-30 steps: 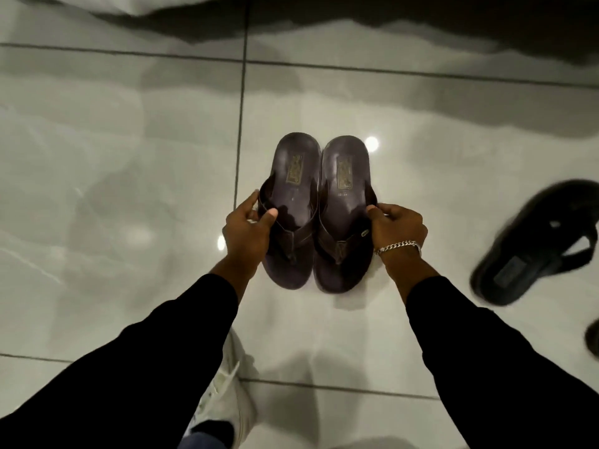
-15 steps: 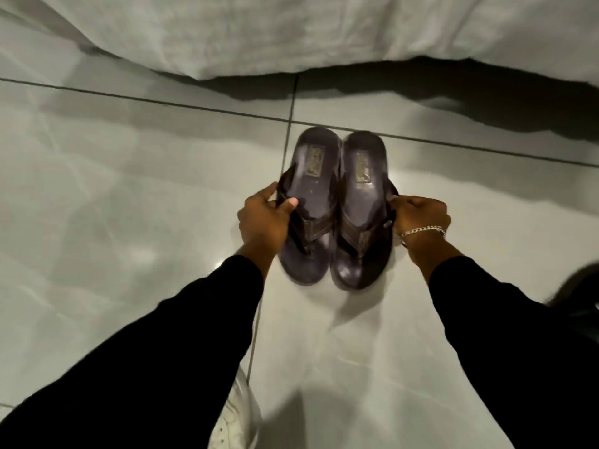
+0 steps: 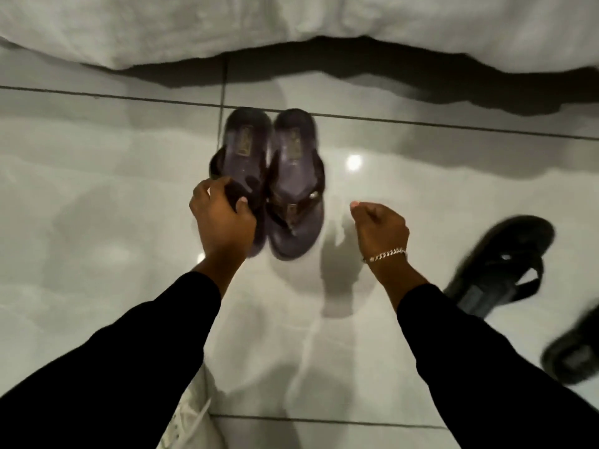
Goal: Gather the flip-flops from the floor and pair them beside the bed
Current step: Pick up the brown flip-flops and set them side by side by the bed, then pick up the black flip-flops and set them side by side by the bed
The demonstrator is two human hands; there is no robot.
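Two dark brown flip-flops lie side by side on the tiled floor, heels toward the bed. The left flip-flop (image 3: 243, 147) has my left hand (image 3: 223, 218) curled over its strap and outer edge. The right flip-flop (image 3: 296, 183) rests flat against it, untouched. My right hand (image 3: 381, 230), with a silver bracelet on the wrist, hovers to the right of the pair with loosely curled fingers and nothing in it. The bed's white sheet (image 3: 291, 24) hangs just beyond the pair.
A black sandal (image 3: 499, 270) lies on the floor to the right, and another black sandal (image 3: 573, 351) sits at the right edge. A white shoe (image 3: 188, 419) on my foot shows at the bottom. Glossy grey tiles surround the pair.
My right hand has let go of the right flip-flop and pulled back to the right. The pair now rests on the floor near the bed. My left hand stays on the left flip-flop.
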